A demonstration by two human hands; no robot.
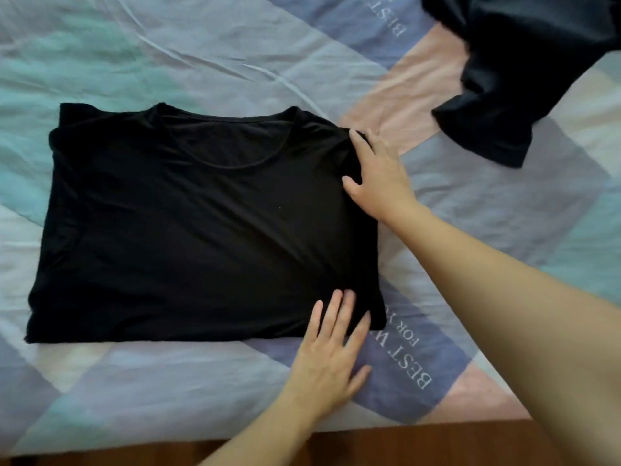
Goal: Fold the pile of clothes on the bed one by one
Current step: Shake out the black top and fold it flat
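Note:
A black T-shirt [188, 223] lies flat on the bed, neckline toward the far side, its sleeves tucked in so it forms a rough rectangle. My left hand [331, 361] lies flat with straight fingers on the shirt's near right corner. My right hand [378, 176] rests on the shirt's right edge near the shoulder, fingers spread, fingertips on the fabric. A second dark garment [524, 72] lies crumpled at the far right of the bed.
The bed is covered by a quilt [168, 48] in pale blue, lilac, teal and pink patches with printed letters. Its near edge runs along the bottom, with brown wooden floor [403, 445] below.

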